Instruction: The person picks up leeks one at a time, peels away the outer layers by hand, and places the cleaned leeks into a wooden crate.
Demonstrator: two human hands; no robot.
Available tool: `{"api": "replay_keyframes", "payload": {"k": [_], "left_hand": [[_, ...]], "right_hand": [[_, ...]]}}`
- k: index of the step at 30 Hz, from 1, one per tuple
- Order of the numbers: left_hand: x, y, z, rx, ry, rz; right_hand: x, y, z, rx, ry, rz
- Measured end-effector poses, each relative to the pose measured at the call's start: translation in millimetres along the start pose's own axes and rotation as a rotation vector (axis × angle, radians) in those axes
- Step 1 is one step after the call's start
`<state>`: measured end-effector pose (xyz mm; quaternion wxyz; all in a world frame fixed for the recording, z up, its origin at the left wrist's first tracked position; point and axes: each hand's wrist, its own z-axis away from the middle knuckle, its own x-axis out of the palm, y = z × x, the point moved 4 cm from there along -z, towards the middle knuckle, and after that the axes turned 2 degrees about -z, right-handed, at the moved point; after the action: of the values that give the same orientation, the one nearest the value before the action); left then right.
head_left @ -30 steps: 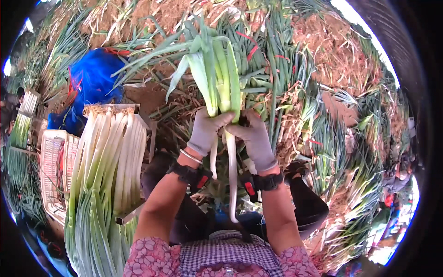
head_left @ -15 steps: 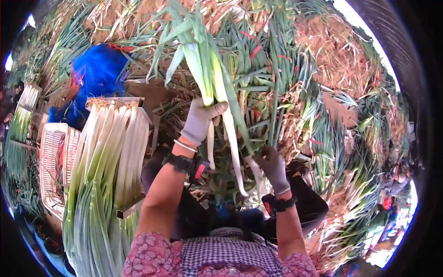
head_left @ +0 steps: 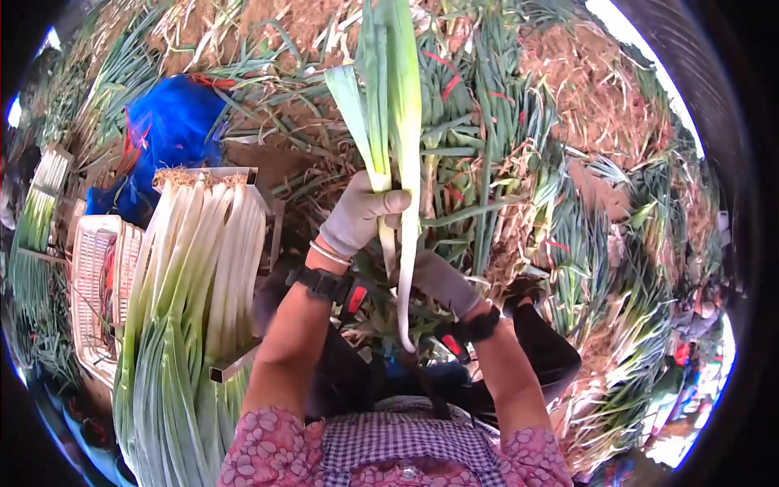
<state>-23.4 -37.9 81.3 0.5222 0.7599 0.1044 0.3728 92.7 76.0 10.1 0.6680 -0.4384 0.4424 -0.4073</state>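
Left grip [head_left: 361, 213] closed, pinching leeks [head_left: 411, 122], green ends away from you, white ends toward you. Your right grip [head_left: 445, 282] is just beside the longer white stem, partly behind it; cannot tell whether it is spread or pressed together. Ground ahead of you: matted green leaves [head_left: 479, 162], brown husks [head_left: 588, 89], red strips [head_left: 450, 87] among them. At your left, a metal rack [head_left: 234, 367] bears a leek row [head_left: 182, 268], roots outward; beside it a pale slatted basket [head_left: 93, 243], blue netting [head_left: 174, 122] beyond. Dark ribbed cover [head_left: 682, 49] at upper right, bright light along its edge.
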Motion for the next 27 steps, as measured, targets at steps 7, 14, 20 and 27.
{"api": "replay_keyframes", "payload": {"k": [7,14,20,27], "left_hand": [[8.4,-8.6,1.2,-0.02,0.059,-0.013],[6.6,-11.2,2.5,-0.099,0.139,-0.206],[7.3,-9.3,2.8,-0.176,0.065,-0.254],[-0.5,-21.5,-0.8,-0.141,-0.015,-0.142]], "right_hand": [[-26.1,-65.9,9.9,-0.186,0.688,-0.112],[-29.9,-64.9,2.8,0.066,0.584,-0.515],[-23.1,-48.4,11.7,0.052,0.539,-0.67],[-15.1,-23.1,-3.2,-0.021,0.388,-0.513]]}}
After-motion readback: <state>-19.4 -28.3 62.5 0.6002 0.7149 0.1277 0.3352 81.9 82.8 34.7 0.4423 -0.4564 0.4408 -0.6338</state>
